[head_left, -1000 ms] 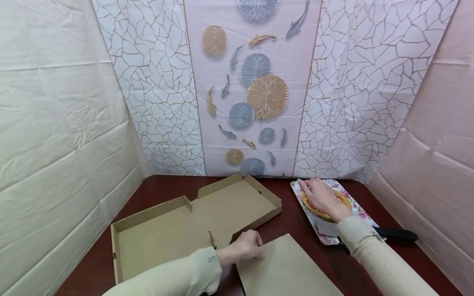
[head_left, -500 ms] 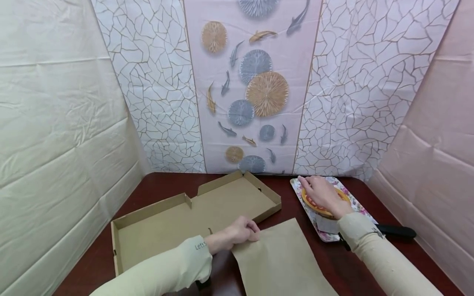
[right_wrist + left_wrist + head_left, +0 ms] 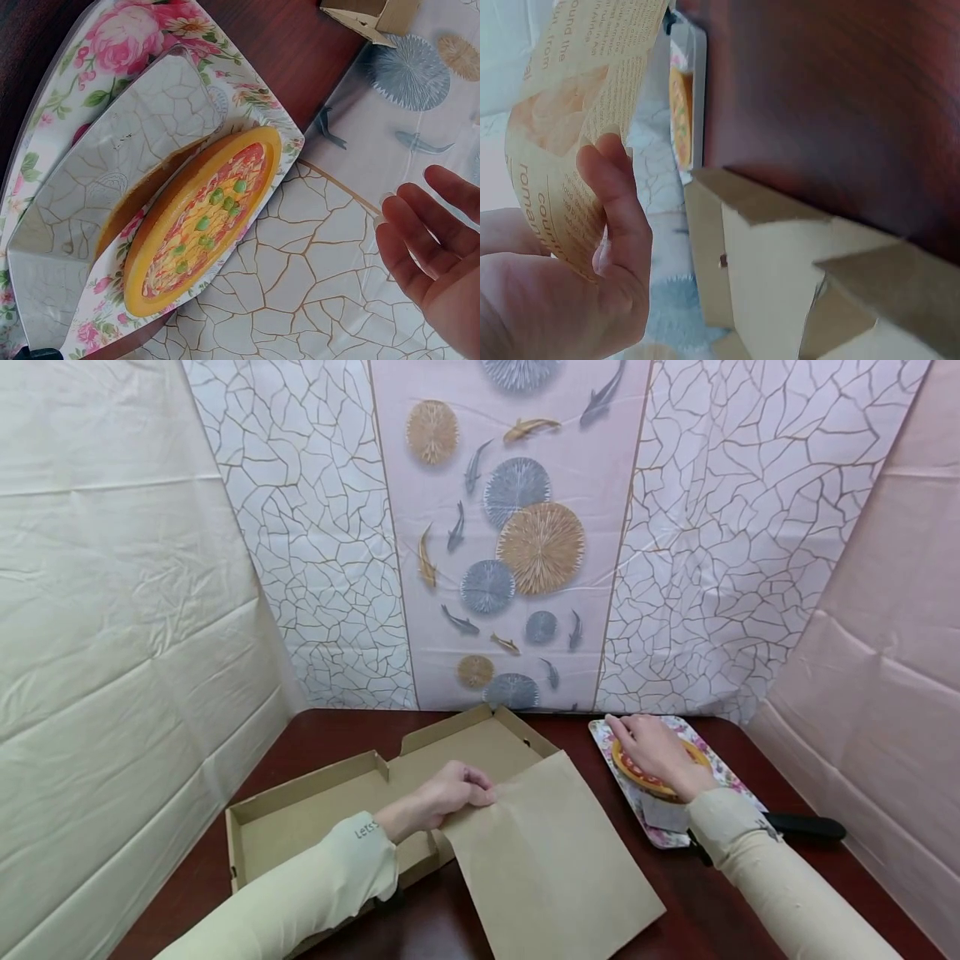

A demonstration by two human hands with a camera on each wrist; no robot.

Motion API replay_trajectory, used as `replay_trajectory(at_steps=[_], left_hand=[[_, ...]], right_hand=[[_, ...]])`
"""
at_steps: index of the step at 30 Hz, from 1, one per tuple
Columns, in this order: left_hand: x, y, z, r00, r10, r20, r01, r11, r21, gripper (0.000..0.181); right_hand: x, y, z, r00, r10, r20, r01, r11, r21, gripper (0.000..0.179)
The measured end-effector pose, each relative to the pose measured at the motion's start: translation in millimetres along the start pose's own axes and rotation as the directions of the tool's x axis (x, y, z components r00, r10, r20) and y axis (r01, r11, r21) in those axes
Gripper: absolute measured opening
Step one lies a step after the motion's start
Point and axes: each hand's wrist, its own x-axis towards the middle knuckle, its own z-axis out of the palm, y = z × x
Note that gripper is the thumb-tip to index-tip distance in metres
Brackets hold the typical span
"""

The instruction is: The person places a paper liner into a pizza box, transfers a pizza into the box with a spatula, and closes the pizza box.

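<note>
My left hand [image 3: 453, 793] pinches the upper left part of a brown paper sheet [image 3: 558, 852] between thumb and fingers. In the left wrist view, the sheet [image 3: 562, 135] shows printed words and a picture on one face. The raised sheet slants over the near right part of an open cardboard box [image 3: 315, 818]. My right hand [image 3: 656, 752] is above a small pizza [image 3: 202, 225] with a yellow rim and green bits, its fingers loosely bent and apart from it. The pizza lies on a floral tray [image 3: 56, 105], beside a shiny metal blade [image 3: 105, 165].
A black handle [image 3: 806, 827] sticks out past the tray's right edge. The dark red table [image 3: 420, 910] runs back to a patterned cloth [image 3: 337, 568]. Cream cloth walls [image 3: 127, 610] stand at both sides. Low cardboard flaps [image 3: 780, 202] edge the box.
My left hand has lifted the paper sheet off the table and moved it forward and left, over the box. The right hand has stayed above the pizza.
</note>
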Motion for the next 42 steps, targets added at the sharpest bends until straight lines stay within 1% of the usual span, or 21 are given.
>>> replay_trajectory(at_steps=[8,13,17,21,23,27,36,42], left_hand=[[-1.5,4.9,-19.1,1.000,-0.017,-0.018,0.017,1.000,-0.005,0.021],[-2.7,9.1,-35.0,1.000,-0.019,-0.024,0.018,1.000,-0.009,0.023],[-2.5,11.2,-49.1,0.999,-0.026,-0.047,0.025,1.000,-0.015,0.022],[-2.2,12.3,-62.3,0.997,-0.035,-0.076,0.034,0.999,-0.004,0.022],[-1.8,11.4,-68.6,0.996,-0.039,-0.085,0.039,0.999,0.004,0.022],[-1.9,7.3,-81.8,0.996,-0.040,-0.085,0.042,0.999,0.027,0.023],[-3.5,-0.7,-115.7,0.993,-0.044,-0.112,0.051,0.997,0.062,0.026],[-4.5,-5.8,-132.4,0.993,-0.040,-0.113,0.054,0.992,0.118,0.024]], right_hand=[[0.7,2,-1,1.000,-0.008,0.014,0.008,1.000,-0.003,0.052],[1.5,1,0,1.000,-0.008,0.008,0.008,1.000,0.002,0.052],[2.1,-1,0,1.000,-0.009,0.010,0.009,1.000,0.010,0.052],[3.2,-2,0,1.000,-0.006,0.021,0.006,1.000,0.002,0.052],[3.5,-2,0,1.000,-0.006,0.024,0.006,1.000,-0.004,0.053],[3.6,-2,0,1.000,-0.011,0.025,0.012,1.000,-0.006,0.053],[5.0,-4,1,0.999,-0.030,0.023,0.031,0.999,-0.021,0.053],[5.8,-4,1,0.999,-0.027,0.034,0.027,0.999,-0.018,0.053]])
